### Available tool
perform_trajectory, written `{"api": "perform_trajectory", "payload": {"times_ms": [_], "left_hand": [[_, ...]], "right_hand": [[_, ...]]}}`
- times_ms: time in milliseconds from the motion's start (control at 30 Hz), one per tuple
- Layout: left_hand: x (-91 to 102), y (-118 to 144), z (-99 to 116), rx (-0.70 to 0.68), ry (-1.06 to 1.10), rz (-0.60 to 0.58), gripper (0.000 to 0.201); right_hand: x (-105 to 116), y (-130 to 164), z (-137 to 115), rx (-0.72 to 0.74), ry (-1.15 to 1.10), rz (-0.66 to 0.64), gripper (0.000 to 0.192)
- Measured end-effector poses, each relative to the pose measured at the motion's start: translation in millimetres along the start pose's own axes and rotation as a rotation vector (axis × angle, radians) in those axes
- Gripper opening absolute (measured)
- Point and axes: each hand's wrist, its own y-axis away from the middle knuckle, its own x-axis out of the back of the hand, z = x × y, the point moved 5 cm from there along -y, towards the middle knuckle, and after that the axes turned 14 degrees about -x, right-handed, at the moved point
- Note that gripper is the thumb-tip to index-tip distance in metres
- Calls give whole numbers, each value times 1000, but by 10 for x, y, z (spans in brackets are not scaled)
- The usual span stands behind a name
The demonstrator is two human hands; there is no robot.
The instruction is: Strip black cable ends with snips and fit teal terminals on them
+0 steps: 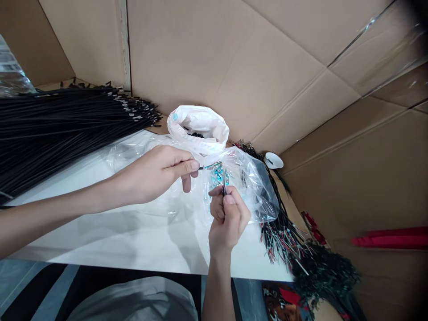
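A thin black wire piece stood pinched upright between thumb and fingers of the right hand, just in front of the clear plastic bag. The left hand, left of that bag, had thumb and forefinger closed on a second short wire with a greenish tip, pointing at the bag's mouth. Small teal components lay inside the bag, just beyond both hands. Bag and hands were over a white tabletop. Behind the bag sat a white crumpled bag, open at top. Far left of the bag lay a large bundle of long black wires. Right of it, a heap of short black, red and white wires and a small white cup. Brown cardboard walls stood behind everything.
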Motion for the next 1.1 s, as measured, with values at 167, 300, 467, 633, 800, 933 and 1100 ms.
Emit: {"api": "perform_trajectory", "payload": {"times_ms": [167,300,467,633,800,933,1100], "left_hand": [[1,-11,-8,-11,27,11,38],[0,-9,-8,-25,33,10,37],[11,-3,19,-46,25,4,38],[15,-4,28,-41,29,-9,42],[13,-1,23,-34,54,-9,36],[13,5,51,-44,54,-21,41],[16,8,63,-37,90,-13,39]], "right_hand": [[5,66,24,131,213,75,27],[-19,71,5,240,275,137,25],[-64,45,-15,299,295,168,29],[-94,25,2,293,254,143,26],[-88,31,7,272,262,137,26],[-88,23,1,263,300,144,30],[-84,19,-6,280,305,178,34]]}}
